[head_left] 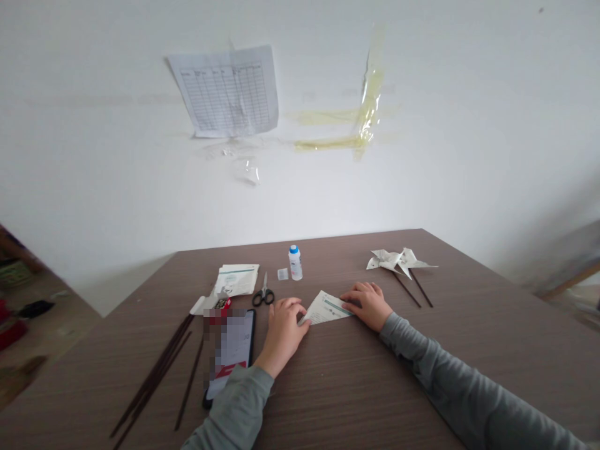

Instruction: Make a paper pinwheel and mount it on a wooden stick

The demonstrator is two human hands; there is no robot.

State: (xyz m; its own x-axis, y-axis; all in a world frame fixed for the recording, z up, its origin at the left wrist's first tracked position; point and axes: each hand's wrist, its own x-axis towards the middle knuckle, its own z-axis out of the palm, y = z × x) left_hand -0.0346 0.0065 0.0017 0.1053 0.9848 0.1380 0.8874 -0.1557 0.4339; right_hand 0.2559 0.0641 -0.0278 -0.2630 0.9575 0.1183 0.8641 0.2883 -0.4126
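Observation:
A folded, triangular piece of printed white paper [323,308] lies flat on the brown wooden table [356,387]. My left hand [284,331] presses its left corner with curled fingers. On the paper's right edge rests my right hand [368,302], fingers flat on it. Both sleeves are grey. Black-handled scissors [263,294] lie just beyond my left hand.
A small white glue bottle with a blue cap [295,262] stands at the back. A stack of printed paper [237,279] lies left of the scissors. Two paper pinwheels on sticks [398,262] lie at the right. A phone [230,350] and several dark sticks [159,369] lie at the left.

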